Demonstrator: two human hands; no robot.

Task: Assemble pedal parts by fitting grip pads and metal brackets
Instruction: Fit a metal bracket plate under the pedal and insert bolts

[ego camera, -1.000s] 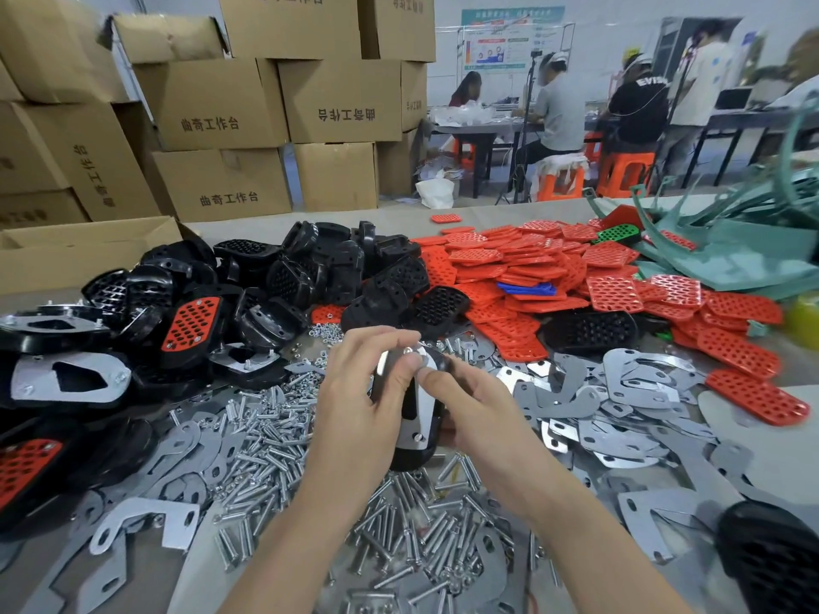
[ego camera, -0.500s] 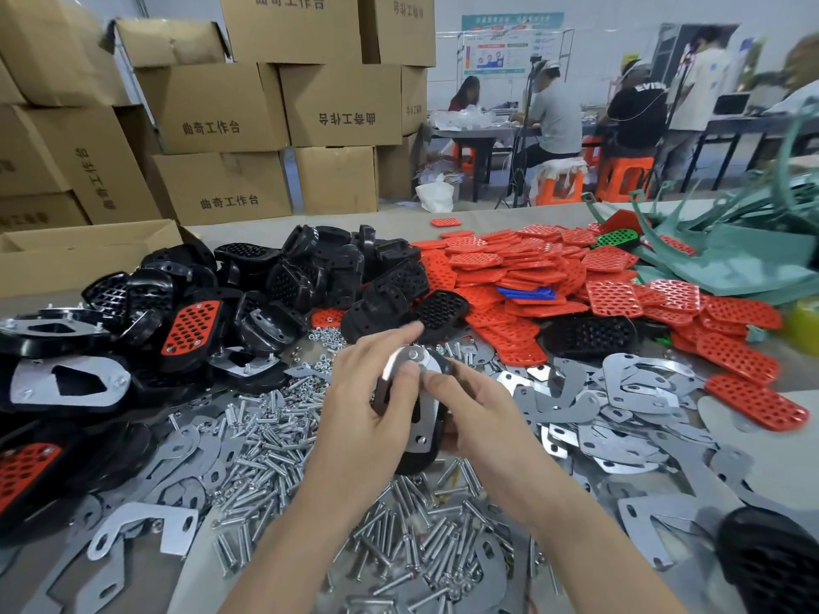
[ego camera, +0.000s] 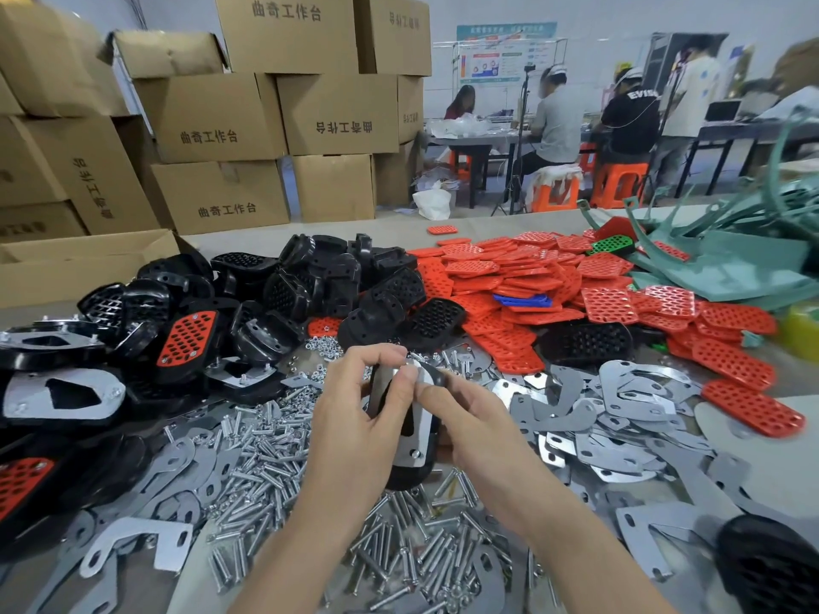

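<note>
Black plastic pedal body [ego camera: 407, 478], a silver metal bracket [ego camera: 424, 429] on its face, stands at near centre above loose steel bolts [ego camera: 266, 449]. The left hand [ego camera: 354, 418] grips its left edge. The right hand [ego camera: 469, 423] pinches the bracket's far tip. Seating it well probably means pressing the bracket flush, holes aligned.

Back wall [ego camera: 598, 11] pale, light even and indoor. Cardboard boxes [ego camera: 212, 113] with printed characters stacked high at left, behind the beige counter [ego camera: 390, 226]. Far right: dark tables [ego camera: 465, 141], people [ego camera: 556, 121] seated on orange stools [ego camera: 620, 183]. Poster [ego camera: 505, 53] on the wall above. Tripod [ego camera: 523, 139] near the tables; white bag [ego camera: 433, 203] on the floor.
</note>
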